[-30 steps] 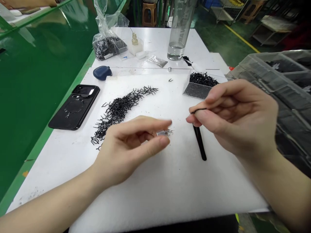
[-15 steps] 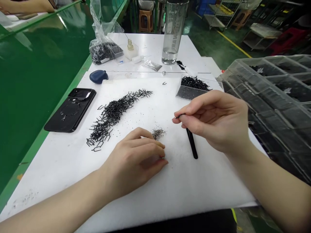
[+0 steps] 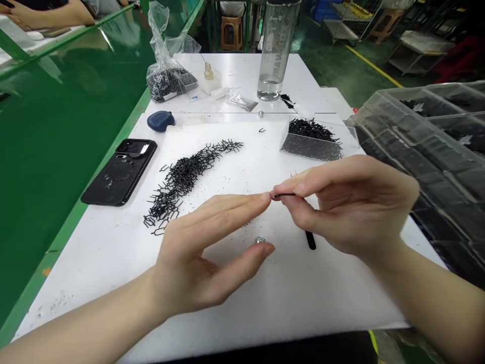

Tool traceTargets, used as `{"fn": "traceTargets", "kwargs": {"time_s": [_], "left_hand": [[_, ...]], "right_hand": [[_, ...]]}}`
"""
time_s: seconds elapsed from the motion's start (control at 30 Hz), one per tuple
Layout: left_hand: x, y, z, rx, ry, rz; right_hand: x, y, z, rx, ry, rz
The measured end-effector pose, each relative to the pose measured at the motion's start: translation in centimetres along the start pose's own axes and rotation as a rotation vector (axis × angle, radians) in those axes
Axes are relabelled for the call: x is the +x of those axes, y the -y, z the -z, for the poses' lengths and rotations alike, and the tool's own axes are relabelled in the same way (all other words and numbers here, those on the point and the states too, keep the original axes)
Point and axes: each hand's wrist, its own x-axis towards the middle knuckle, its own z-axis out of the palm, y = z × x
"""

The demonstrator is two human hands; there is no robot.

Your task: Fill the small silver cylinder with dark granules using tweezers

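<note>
My right hand (image 3: 352, 207) pinches a thin black piece (image 3: 285, 195) between thumb and forefinger, above the white mat (image 3: 235, 308). With its fingers stretched out and thumb apart, my left hand (image 3: 197, 247) brings its fingertips up against the piece's left end; I cannot tell whether they touch it. A small shiny metallic thing (image 3: 259, 240) sits just behind the left thumb tip. Black tweezers (image 3: 310, 240) lie on the mat, mostly hidden by my right hand. To the left spreads a pile of black forked pieces (image 3: 184, 174).
Beyond my right hand stands a clear tray (image 3: 311, 147) of black pieces. A black phone (image 3: 117, 174) and a blue case (image 3: 160, 121) lie at left. A water bottle (image 3: 275, 65) and a plastic bag (image 3: 161, 76) stand behind. Stacked clear bins (image 3: 401, 136) line the right.
My left hand has let go of the small metallic thing, opened and risen to the right hand's fingertips. The right hand still holds the thin black piece. The view has shifted slightly.
</note>
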Motion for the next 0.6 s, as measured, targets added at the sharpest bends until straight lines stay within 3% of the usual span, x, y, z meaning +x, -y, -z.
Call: {"fn": "traceTargets", "kwargs": {"time_s": [0.2,0.37,0.6], "left_hand": [[0.3,0.0,-0.1,-0.022,0.002,0.007],[0.6,0.6,-0.2,-0.013,-0.046,-0.139],[0.6,0.4,-0.1,0.002,-0.031,-0.129]], "right_hand": [[0.0,0.4,-0.1,-0.07,-0.014,-0.046],[-0.1,0.7,0.0,-0.074,0.008,-0.104],[-0.2,1.1,-0.1,-0.044,0.022,-0.151]]}}
